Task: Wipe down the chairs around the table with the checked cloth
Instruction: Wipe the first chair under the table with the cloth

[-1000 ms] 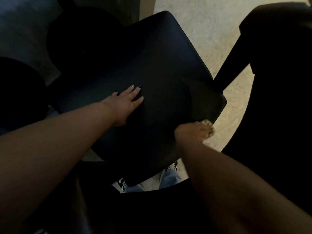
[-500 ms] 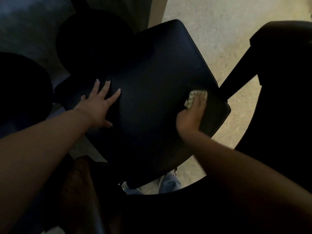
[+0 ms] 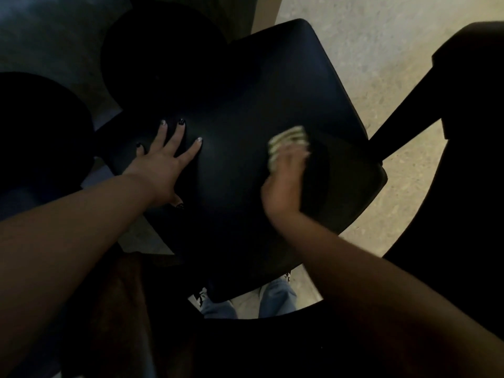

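Left hand point(image 3: 161, 165): flat on left part of chair seat point(image 3: 245, 105), fingers straight and spread, palm down, holding nothing. Good as brace; keep pressing so seat does not turn or slide under wiping strokes, but shift it w/ each pass so area under palm gets wiped too.

Centre of seat: dark, smooth, bare btw the two hands. Probably next zone to cover. Best w/ long overlapping strokes from far edge toward near edge, not small circles, so no strip is missed.

Right hand point(image 3: 285, 181): blurred, on right part of seat, fingers bent over checked cloth point(image 3: 289, 137), pressing it down on surface. Cloth bunched, pale check pattern showing past the fingertips, touching seat near right edge. Exact finger position cannot tell bc of blur. Better w/ cloth more flat under palm for wider contact; also take rounded right edge and corner, where dust tends to stay.

Further right: second dark chair point(image 3: 469, 132), apart from the first, pale floor point(image 3: 381, 50) between. Not yet touched by either hand; likely next one.
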{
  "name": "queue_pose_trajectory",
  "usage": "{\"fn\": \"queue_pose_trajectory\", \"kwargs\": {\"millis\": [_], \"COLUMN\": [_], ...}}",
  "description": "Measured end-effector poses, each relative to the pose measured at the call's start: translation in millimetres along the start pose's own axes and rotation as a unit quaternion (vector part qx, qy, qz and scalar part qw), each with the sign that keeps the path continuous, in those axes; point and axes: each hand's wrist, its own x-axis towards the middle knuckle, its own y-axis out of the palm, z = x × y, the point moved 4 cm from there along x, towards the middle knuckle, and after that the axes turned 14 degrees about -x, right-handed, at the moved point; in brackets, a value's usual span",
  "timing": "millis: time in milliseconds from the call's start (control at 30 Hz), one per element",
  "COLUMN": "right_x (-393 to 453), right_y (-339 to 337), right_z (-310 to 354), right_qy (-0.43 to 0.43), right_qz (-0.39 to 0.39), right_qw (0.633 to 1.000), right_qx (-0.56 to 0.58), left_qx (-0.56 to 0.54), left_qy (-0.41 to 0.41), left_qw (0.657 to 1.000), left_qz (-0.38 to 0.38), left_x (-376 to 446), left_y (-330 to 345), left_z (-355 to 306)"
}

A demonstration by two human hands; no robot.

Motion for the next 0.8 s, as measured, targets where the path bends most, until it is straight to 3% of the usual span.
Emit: {"fn": "queue_pose_trajectory", "kwargs": {"millis": [67, 133, 267, 367, 533, 667, 733, 800], "right_x": [-46, -82, -66, -16, 90, 128, 128, 115], "right_y": [17, 24, 11, -5, -28, -40, -39, -31], "right_z": [49, 75, 64, 25, -62, -62, -32, 14], "right_qy": [-0.215, -0.357, -0.453, -0.382, -0.120, 0.082, 0.113, 0.024], "right_qz": [0.036, 0.105, 0.092, 0.031, -0.012, -0.026, -0.035, -0.035], "right_qw": [0.974, 0.924, 0.885, 0.924, 0.991, 0.996, 0.991, 0.997], "right_qx": [-0.067, -0.090, -0.058, -0.012, -0.049, 0.035, 0.061, 0.066], "left_qx": [-0.005, -0.025, -0.031, -0.040, -0.052, -0.060, -0.071, -0.074], "left_qy": [-0.002, -0.013, -0.023, -0.025, -0.034, -0.037, -0.038, -0.036], "left_qw": [1.000, 1.000, 0.999, 0.999, 0.998, 0.997, 0.996, 0.996], "left_qz": [-0.001, -0.012, -0.021, -0.022, -0.021, -0.026, -0.025, -0.023], "left_x": [-1, -2, -3, -2, 0, 1, 1, 1], "left_y": [-1, -2, -1, 0, 3, 4, 6, 7], "left_z": [-1, -4, -3, -2, -5, -5, -5, -6]}}
